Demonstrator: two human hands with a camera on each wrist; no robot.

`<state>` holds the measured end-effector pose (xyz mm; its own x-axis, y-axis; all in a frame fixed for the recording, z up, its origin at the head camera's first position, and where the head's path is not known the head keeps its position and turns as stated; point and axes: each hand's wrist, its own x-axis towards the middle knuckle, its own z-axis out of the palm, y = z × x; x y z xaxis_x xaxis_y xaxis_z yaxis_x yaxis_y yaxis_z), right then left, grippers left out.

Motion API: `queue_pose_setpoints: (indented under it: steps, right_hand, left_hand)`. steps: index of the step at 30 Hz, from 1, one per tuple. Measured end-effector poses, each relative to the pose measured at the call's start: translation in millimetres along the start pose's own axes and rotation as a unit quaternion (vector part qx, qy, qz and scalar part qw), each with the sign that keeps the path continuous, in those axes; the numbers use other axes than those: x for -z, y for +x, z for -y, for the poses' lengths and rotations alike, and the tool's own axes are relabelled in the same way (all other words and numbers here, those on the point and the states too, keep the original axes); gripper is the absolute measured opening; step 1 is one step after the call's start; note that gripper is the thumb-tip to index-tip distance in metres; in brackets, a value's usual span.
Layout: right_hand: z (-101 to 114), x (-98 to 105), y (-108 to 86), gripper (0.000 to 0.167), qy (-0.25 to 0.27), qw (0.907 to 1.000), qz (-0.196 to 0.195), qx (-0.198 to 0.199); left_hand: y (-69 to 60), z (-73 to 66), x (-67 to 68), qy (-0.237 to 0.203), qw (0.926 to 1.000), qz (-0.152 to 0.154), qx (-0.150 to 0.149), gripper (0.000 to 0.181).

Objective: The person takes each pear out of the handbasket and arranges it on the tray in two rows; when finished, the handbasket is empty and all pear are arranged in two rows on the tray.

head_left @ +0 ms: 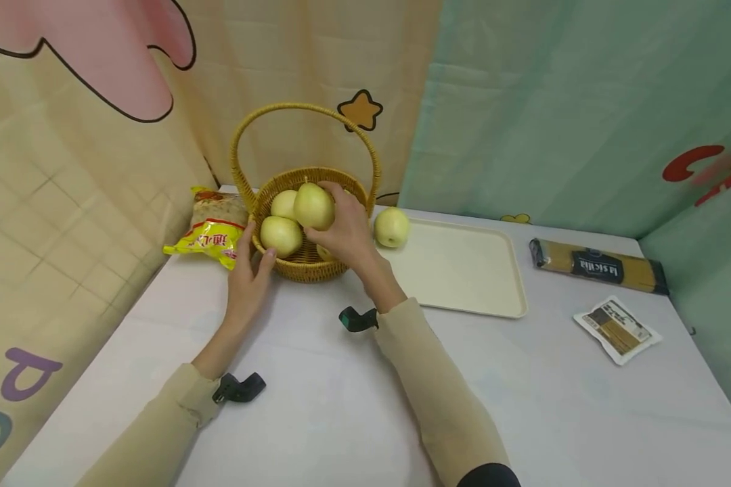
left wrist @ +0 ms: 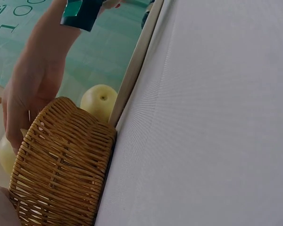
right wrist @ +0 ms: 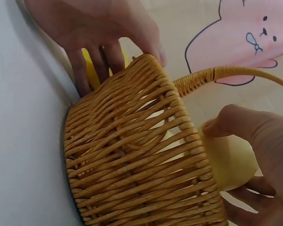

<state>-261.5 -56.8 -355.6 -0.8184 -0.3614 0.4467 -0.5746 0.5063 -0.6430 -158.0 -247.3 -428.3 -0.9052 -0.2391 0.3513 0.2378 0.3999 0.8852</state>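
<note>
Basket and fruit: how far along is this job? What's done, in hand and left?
If the basket is being filled, the fruits inside look done. In hand: the right hand grips another fruit; the left hand touches the basket's side. Remaining, perhaps: the lone fruit at the tray's end. Whether fruit goes in or out isn't certain.

Right hand gripping a pale green fruit at the mouth of the wicker basket
The left hand holds the basket's rim; a yellow bag lies left of the basket, another fruit and a cream tray right.
</note>
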Motion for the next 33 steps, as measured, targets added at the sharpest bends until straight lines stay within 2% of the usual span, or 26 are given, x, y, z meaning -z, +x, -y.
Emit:
queue_pose_setpoints:
  steps: [8,12,17,25,33]
  right_hand:
    - [11,19,-10.6,0.076,0.018,0.9997,0.002,0.014]
    - [13,28,-20.7,0.074,0.015,0.9995,0.002,0.026]
    - [12,44,-36.0,0.074,0.033,0.9993,-0.002,0.018]
    - [-10,77,-55.9,0.075,0.070,0.9974,-0.018,-0.002]
    - [-35,114,-68.3,0.075,0.040,0.9977,-0.046,-0.031]
  left_hand:
    - [0.8,4.2,-5.7,-0.017,0.9998,-0.002,-0.008,0.066]
    - [1.4,3.5,-7.0,-0.010,0.9999,-0.004,-0.006,0.066]
    - [2.5,1.6,-5.2,0.001,1.0000,-0.006,-0.002,0.066]
    - [1.7,1.6,-1.9,0.009,0.9999,-0.002,0.005,0.066]
    - [0.8,-1.2,-0.2,0.010,0.9999,-0.002,0.008,0.066]
